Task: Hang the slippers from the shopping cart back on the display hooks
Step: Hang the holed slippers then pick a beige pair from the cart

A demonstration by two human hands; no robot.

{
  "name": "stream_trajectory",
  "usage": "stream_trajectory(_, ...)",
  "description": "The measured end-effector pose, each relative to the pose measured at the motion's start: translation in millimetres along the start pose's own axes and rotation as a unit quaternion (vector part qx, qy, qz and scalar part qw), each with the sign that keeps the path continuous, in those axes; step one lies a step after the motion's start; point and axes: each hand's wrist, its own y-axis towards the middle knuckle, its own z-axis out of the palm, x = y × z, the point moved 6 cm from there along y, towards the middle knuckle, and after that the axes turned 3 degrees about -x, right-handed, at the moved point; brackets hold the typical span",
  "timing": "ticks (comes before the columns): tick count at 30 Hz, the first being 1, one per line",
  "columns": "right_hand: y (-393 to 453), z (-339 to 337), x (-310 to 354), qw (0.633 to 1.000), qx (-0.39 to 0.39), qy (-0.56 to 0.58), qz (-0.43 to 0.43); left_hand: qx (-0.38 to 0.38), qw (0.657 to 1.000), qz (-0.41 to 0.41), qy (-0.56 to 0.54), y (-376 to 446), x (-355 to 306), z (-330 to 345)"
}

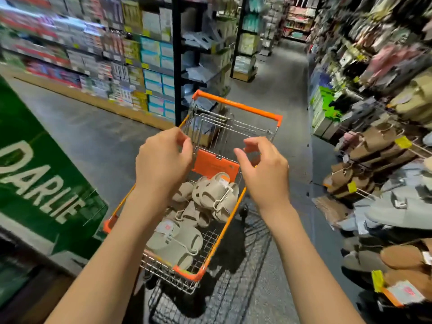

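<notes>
Both hands hover empty above the cart (236,105), left hand (162,160) and right hand (265,170) with fingers curled apart; beige slippers (187,220) lie heaped in its basket, display hooks (418,146) at right

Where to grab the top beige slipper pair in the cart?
Probably the white hanger loop joining the top slipper pair. It is exposed on top of the pile, so come straight down from above, inside the cart's orange rim. The right hand is open, empty and closer.
</notes>
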Motion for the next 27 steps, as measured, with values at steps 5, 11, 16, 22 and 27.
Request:
stream_trajectory(5, 17, 51, -37, 0.997, 0.047, 0.011, 0.059, 0.051, 0.997, -0.049, 0.023, 16, 37, 41)
stream_trajectory(11, 26, 111, -103, 0.985, 0.094, -0.005, 0.142, 0.09, 0.987, -0.125, 0.037, 26, 83, 104)
stream_trajectory(16, 26, 166, -160, 0.966, 0.134, 0.015, 0.219, 0.115, 0.973, -0.198, 0.019, 25, 113, 179)
stream_trajectory(22, 48, 221, -227, 0.953, 0.194, 0.017, 0.232, 0.133, 0.954, -0.269, 0.024, 28, 130, 265)
stream_trajectory(27, 67, 263, -296, 0.921, 0.263, 0.006, 0.287, 0.159, 0.92, -0.356, 0.034, 19, 150, 338)
